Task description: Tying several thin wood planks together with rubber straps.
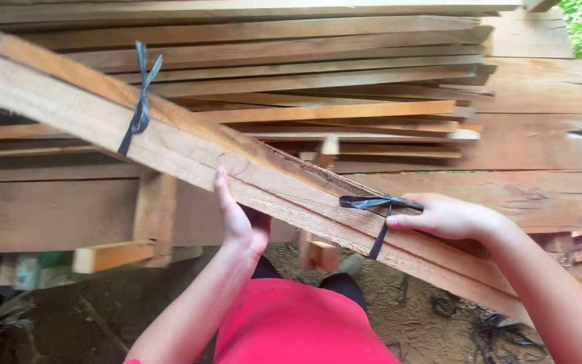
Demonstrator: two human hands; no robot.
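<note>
A bundle of rough wooden planks [190,145] runs slantwise from upper left to lower right in front of me. Two dark plastic ties bind it: one near the far end [141,108], one near me [377,203]. My left hand [238,219] grips the bundle's near edge from below, thumb up along its side. My right hand [447,216] rests on top of the bundle, fingers pinching the end of the near tie by its knot.
Behind the bundle lies a large stack of sawn boards [345,87]. A short wooden block [112,255] sticks out at lower left. Dirt ground [405,317] with dark strap scraps [500,330] lies below. I wear a red top.
</note>
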